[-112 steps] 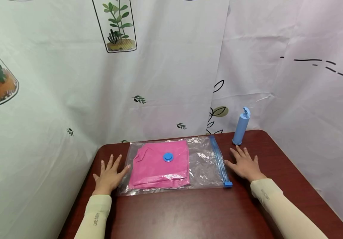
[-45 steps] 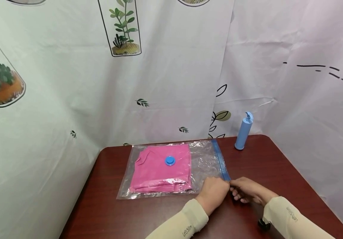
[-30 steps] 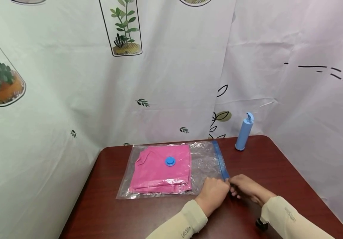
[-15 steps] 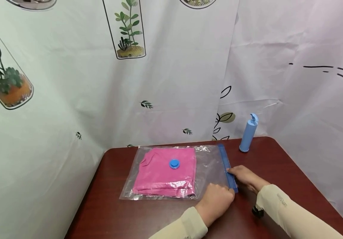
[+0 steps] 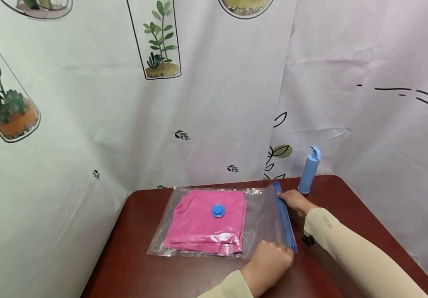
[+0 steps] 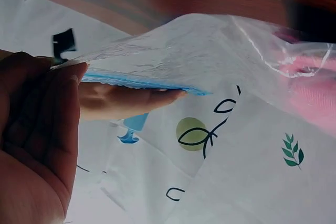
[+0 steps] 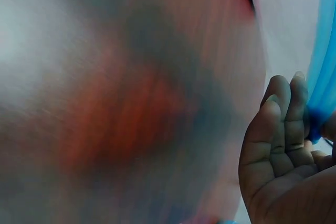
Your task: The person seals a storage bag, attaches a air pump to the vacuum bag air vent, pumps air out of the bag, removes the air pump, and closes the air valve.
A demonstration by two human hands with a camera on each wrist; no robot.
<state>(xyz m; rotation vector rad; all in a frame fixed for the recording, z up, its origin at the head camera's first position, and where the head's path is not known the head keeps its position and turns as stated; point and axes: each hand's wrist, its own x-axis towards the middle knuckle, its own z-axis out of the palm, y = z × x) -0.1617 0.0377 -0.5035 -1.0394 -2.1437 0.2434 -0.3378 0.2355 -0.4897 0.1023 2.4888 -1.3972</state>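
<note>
A clear vacuum storage bag (image 5: pixel 256 231) lies on the table with a folded pink garment (image 5: pixel 203 225) inside and a round blue valve (image 5: pixel 217 210) on top. Its blue zip strip (image 5: pixel 285 219) runs along the right end. My left hand (image 5: pixel 268 263) grips the near corner at that end, fingers curled; the left wrist view shows the film (image 6: pixel 173 45) lifted and stretched from the fingertips. Toward the strip's far end, my right hand (image 5: pixel 296 201) pinches the blue slider (image 7: pixel 315 124), mostly hidden by the fingers.
A light blue hand pump (image 5: pixel 308 171) stands upright at the back right of the dark red table (image 5: pixel 154 275), just beyond my right hand. Printed white cloth (image 5: pixel 206 95) hangs behind and along both sides.
From the near corner, my right hand has slid along the zip strip toward the far end. My left hand keeps its grip on the near corner. Earlier both hands lay flat beside the bag.
</note>
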